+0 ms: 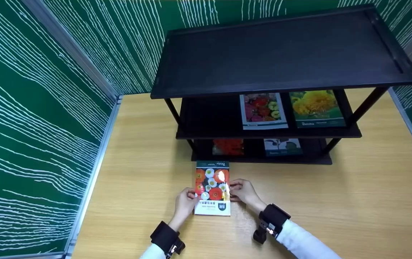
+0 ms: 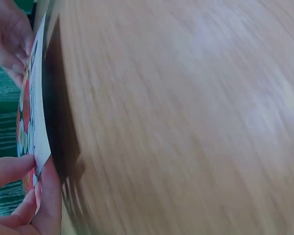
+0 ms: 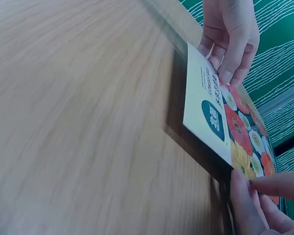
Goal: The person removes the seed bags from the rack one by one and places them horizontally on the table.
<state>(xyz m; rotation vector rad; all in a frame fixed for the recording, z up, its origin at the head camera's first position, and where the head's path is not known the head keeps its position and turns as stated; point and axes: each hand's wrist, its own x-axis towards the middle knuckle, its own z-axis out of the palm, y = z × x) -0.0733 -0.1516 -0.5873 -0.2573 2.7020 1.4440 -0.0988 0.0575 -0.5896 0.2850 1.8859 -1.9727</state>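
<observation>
A seed packet (image 1: 212, 187) with orange and white flowers on its front is held between both hands, just in front of the black shelf unit. My left hand (image 1: 185, 203) pinches its left edge, thumb on top and fingers beneath. The right hand (image 1: 243, 191) pinches the opposite edge. In the left wrist view the packet (image 2: 38, 105) casts a shadow on the wood below, and its near end is raised off the surface. The right wrist view shows the white lower band of the packet (image 3: 203, 105) with a dark round logo.
The black shelf unit (image 1: 281, 54) stands behind. Its middle shelf bears a mixed-flower packet (image 1: 263, 110) and a yellow-flower packet (image 1: 317, 108). On the bottom shelf lie a red-flower packet (image 1: 228, 147) and a pale packet (image 1: 282, 146). Green, white-streaked panels (image 1: 29, 126) border the wooden table (image 1: 137, 144).
</observation>
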